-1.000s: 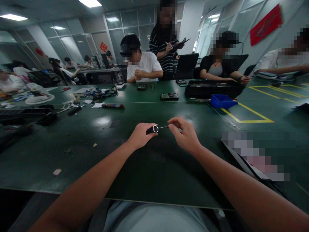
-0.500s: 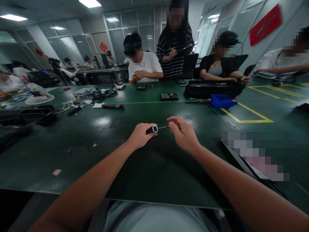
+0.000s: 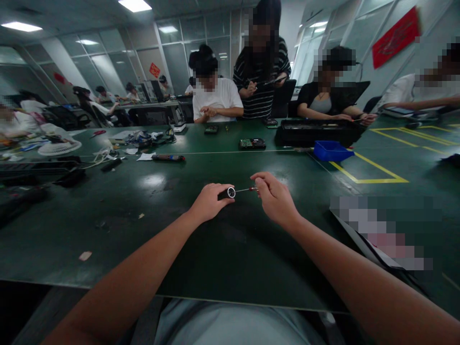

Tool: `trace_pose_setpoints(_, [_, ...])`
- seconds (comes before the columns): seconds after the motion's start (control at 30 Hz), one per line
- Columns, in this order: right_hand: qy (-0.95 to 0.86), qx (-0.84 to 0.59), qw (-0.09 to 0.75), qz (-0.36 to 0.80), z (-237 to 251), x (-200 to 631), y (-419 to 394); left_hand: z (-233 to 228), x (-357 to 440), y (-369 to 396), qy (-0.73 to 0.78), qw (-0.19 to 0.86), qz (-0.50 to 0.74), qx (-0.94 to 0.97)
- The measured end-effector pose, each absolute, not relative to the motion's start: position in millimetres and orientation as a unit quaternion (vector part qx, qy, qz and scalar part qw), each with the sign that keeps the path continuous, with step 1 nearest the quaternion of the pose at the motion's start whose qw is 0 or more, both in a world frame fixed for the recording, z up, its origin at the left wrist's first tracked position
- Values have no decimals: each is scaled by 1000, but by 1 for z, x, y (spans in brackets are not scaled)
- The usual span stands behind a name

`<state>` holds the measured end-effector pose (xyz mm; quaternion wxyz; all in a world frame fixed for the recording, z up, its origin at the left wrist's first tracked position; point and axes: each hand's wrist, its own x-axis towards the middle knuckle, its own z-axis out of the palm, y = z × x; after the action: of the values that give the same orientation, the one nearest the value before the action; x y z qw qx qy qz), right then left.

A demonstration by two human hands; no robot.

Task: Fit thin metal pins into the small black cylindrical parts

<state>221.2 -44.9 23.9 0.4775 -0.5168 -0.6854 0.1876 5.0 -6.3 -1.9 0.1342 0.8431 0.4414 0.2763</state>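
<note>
My left hand (image 3: 208, 203) pinches a small black cylinder with a silver ring (image 3: 230, 192), low over the desk (image 3: 151, 230). Right hand (image 3: 275, 199) closed on a thin screwdriver (image 3: 246, 189), tip at the ring. Both look light and rigid; the cylinder probably rolls, so hold its sides.

Dark green surface (image 3: 151, 239), blue bin (image 3: 330, 150) far right of the grip (by yellow tape lines (image 3: 373, 173)), circuit board (image 3: 252, 143) beyond, paper scrap (image 3: 85, 256) near left
</note>
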Motion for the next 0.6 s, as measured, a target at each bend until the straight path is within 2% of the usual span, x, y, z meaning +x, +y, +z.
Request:
trace_pose_setpoints(0.1, [-647, -504, 521, 235, 23, 219, -42, -2, 6, -6, 447, 132, 276, 841])
trace_pose_setpoints(0.33, [-500, -438, 613, 428, 16, 215, -32, 1, 4, -4, 421, 112, 298, 850])
trace_pose_setpoints(0.47, [-405, -435, 604, 531, 12, 218, -24, 6, -1, -1, 384, 89, 282, 875])
trace_pose_setpoints(0.6, [-404, -476, 611, 487, 7, 219, -19, 7, -2, 1, 409, 94, 248, 873])
